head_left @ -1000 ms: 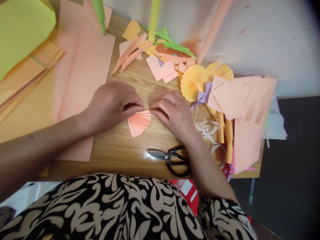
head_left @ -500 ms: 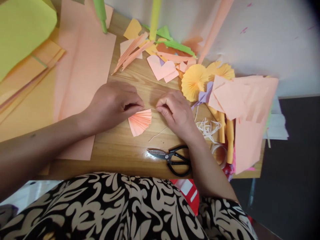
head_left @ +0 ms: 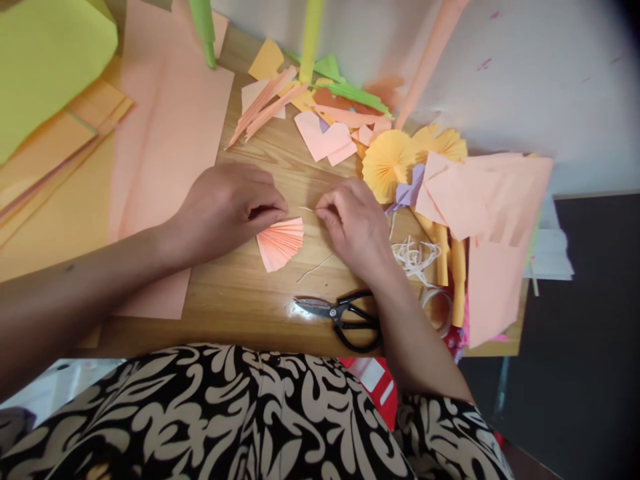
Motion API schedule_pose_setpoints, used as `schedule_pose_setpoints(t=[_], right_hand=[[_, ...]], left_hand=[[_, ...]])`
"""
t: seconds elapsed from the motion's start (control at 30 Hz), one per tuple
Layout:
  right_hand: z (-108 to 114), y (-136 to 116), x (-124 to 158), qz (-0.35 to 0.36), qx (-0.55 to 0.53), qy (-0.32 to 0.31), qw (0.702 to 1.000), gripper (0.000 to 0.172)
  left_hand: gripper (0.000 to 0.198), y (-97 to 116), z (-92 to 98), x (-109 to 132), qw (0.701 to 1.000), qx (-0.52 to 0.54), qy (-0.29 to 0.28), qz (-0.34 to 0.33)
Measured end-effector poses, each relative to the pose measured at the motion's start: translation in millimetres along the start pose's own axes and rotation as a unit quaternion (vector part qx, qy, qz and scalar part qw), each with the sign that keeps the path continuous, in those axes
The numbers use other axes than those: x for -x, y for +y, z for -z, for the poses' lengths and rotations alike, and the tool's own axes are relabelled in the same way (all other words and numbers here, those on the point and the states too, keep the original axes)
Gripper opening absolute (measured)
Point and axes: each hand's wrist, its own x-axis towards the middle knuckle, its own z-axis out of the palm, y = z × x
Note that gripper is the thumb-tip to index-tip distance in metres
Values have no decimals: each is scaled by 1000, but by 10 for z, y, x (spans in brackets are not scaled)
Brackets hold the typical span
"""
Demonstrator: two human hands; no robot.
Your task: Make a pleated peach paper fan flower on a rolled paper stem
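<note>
A pleated peach paper fan (head_left: 281, 243) lies on the wooden table (head_left: 240, 307), spreading toward me. My left hand (head_left: 225, 207) pinches its top edge between thumb and fingers. My right hand (head_left: 353, 223) is just right of the fan, fingers closed on a thin pale string (head_left: 306, 209) that runs from the fan's top. Another piece of pale string (head_left: 316, 267) lies on the table below the fan.
Black scissors (head_left: 345, 317) lie near the front edge. A large peach sheet (head_left: 165, 153) and orange and green sheets lie at left. Paper scraps, yellow fans (head_left: 387, 163), peach pieces (head_left: 480, 200), shredded string (head_left: 415, 257) and a tape roll (head_left: 437, 307) crowd the right.
My right hand has moved a little right and away from the fan, drawing the thin string out. The left hand stays on the fan.
</note>
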Motion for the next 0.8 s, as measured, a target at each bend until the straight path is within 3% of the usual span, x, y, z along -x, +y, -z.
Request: schedule_pose_setpoints(t=[0.2, 0.37, 0.8], right_hand=[[65, -3, -9, 0, -15, -66, 998, 22], [60, -2, -7, 30, 9, -62, 998, 22], [64, -79, -22, 4, 52, -81, 995, 21]], left_hand=[[30, 20, 34, -16, 1000, -5, -20, 15], [32, 41, 54, -24, 999, 3, -32, 25], [36, 38, 35, -19, 999, 2, -39, 38]])
